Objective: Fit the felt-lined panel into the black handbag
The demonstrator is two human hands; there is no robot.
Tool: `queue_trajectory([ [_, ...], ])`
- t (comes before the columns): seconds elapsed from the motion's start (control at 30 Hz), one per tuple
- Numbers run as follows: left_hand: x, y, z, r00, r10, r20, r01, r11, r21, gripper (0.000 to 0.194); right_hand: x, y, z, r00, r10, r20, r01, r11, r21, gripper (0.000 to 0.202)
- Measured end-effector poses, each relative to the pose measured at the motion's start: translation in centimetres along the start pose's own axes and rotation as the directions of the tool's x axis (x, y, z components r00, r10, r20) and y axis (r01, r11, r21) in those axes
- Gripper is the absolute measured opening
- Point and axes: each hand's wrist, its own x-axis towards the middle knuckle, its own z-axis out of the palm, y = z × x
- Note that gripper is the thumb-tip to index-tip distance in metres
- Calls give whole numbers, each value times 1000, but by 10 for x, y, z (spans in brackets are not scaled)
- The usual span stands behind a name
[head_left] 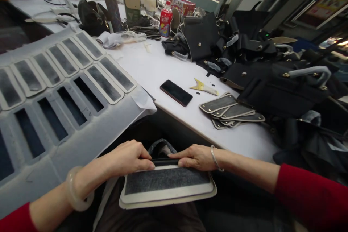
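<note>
Across my lap lies a flat panel (168, 183), dark in the middle with a pale border, set against a black bag part whose top edge faces away from me. My left hand (134, 157) pinches the panel's far edge at the left, thumb on top. At the right, my right hand (191, 156) presses the same far edge, its thumb bent and index finger stretched along the black rim. A plastic-wrapped loop (162, 146) that looks like a handle rises behind the edge between both hands. The fingers' undersides are hidden.
On the left, a pale sheet (116, 130) bears rows of similar panels (104, 83). A phone (176, 92), a yellow-ended tool (203, 87) and stacked grey studded pieces (231, 110) lie on the white table. Black bags (282, 87) pile up at right; a red bottle (165, 20) stands behind.
</note>
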Motion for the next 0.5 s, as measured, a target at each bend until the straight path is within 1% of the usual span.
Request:
queue_trajectory([
  [0.07,3,3,2,1000,-18,-3,18,1000,15,26,9,-7,4,999,-11,-32,11,1000,10,47],
  [0.13,6,7,5,998,-20,-59,22,999,36,30,18,-13,6,996,-7,-87,10,999,38,47],
  [0.2,8,16,13,984,11,-175,2,997,77,41,24,-14,6,983,5,-182,15,994,111,44],
  [0.23,9,23,19,967,47,-250,-24,995,92,43,24,-11,7,968,11,-251,33,985,170,41],
  [0.27,9,30,26,944,94,-315,-67,993,98,41,22,-6,8,940,21,-342,67,968,242,40],
  [0.3,8,39,35,916,153,-372,-127,988,92,35,18,3,12,893,47,-449,111,941,319,41],
  [0.33,6,48,45,882,216,-418,-199,976,84,27,11,13,19,820,101,-563,159,905,395,46],
  [0.37,4,57,56,853,274,-445,-266,960,83,18,4,26,30,721,191,-666,205,860,468,55],
  [0.4,2,65,67,829,321,-457,-313,945,95,13,-4,39,46,601,310,-737,246,805,539,68],
  [0.43,1,73,79,815,359,-454,-343,932,120,11,-9,52,66,474,443,-761,284,741,609,79],
  [0.47,0,80,90,807,383,-449,-354,923,150,11,-12,63,88,361,572,-736,323,664,674,87],
  [0.5,0,85,100,802,396,-447,-353,918,179,11,-11,71,112,296,677,-674,365,572,735,92],
])
